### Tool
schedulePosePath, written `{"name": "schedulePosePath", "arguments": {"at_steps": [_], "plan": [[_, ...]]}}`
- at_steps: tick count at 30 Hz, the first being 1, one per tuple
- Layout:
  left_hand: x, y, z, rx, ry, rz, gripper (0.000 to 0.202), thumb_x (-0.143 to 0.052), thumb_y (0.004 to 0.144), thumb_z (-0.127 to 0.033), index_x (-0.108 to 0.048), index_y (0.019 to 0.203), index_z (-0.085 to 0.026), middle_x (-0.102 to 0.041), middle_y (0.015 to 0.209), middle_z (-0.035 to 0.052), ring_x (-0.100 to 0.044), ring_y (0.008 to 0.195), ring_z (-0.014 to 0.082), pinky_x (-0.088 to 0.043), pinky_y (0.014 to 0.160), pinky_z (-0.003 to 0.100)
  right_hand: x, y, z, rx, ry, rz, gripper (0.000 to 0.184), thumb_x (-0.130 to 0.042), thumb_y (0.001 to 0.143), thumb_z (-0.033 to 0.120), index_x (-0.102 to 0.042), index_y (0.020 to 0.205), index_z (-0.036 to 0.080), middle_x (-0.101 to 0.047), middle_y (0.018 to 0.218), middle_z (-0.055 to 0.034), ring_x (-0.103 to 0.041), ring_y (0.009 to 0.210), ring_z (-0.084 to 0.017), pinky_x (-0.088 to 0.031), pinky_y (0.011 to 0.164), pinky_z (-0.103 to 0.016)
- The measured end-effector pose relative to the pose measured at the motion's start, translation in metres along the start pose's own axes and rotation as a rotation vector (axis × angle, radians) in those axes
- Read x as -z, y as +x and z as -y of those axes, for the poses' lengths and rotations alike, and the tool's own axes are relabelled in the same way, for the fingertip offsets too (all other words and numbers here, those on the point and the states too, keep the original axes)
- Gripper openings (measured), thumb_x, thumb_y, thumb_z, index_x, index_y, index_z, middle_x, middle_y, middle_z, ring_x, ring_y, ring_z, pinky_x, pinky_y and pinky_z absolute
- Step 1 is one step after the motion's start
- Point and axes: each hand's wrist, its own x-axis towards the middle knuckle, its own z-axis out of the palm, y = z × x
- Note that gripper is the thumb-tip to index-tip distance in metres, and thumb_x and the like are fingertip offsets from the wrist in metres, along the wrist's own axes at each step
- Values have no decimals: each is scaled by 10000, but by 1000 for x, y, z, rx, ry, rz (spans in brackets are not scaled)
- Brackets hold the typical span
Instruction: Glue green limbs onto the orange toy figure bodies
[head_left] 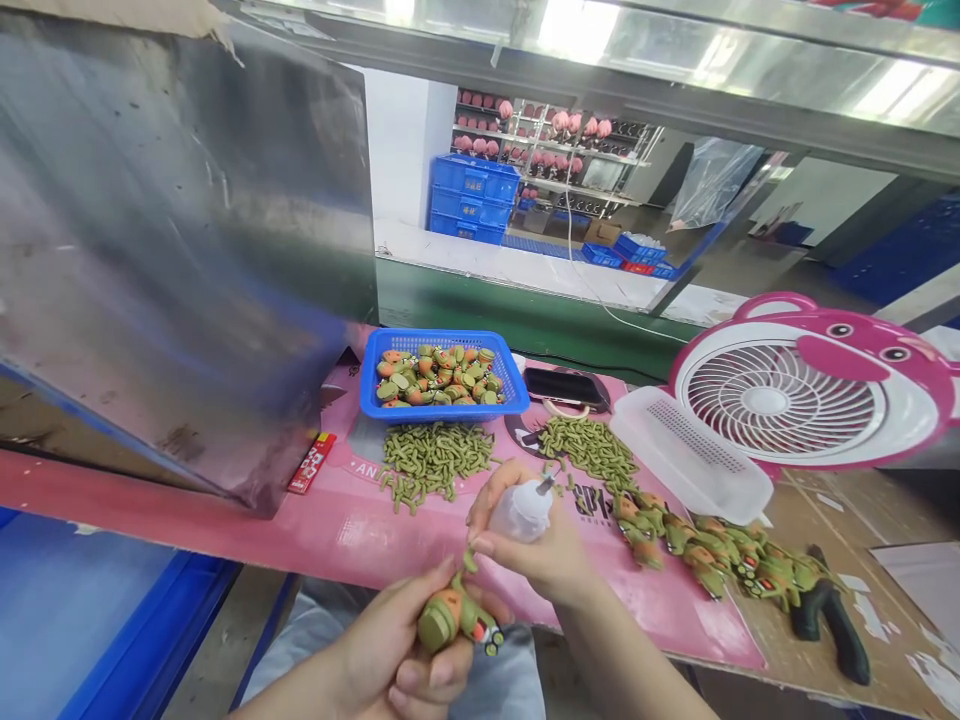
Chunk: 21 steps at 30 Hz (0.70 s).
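My left hand (409,660) gripped a green toy (452,617) below the worktop's (337,530) near edge; my right hand (529,545) clasped a glue bottle (523,511) just above it, nozzle pointing away.

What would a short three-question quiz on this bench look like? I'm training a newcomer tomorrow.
1. True or false: the left hand holds a green and orange toy figure.
2. What does the right hand grip? A) scissors B) small squeeze bottle C) phone
3. What colour is the basket of toy parts?

Key: 1 true; 2 B; 3 blue.
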Motion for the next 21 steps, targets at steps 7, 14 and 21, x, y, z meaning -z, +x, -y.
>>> {"name": "schedulePosePath", "arguments": {"at_steps": [7,14,21], "plan": [[-3,0,5,55,15,-1,372,-732,539,-376,-697,733,-60,-431,273,-68,-161,212,-24,-58,224,91,-10,-2,-2,-137,58,111,292,-712,616,124,-474,766,201,-611,635,35,-569,526,-77,-464,473,-170],[-1,1,5,60,25,6,371,-703,566,-391,-696,717,-52,-417,274,-72,-144,215,-25,-48,222,88,-7,-5,-4,-170,11,108,299,-724,614,158,-464,756,196,-609,632,29,-576,529,-82,-459,474,-169],[0,4,6,39,-39,-1,281,-598,702,-307,-683,725,-40,-417,286,-63,-122,225,-23,-51,237,80,-5,-7,-5,-190,-36,132,313,-724,633,224,-440,763,203,-596,611,35,-503,420,-56,-414,381,-149]]}}
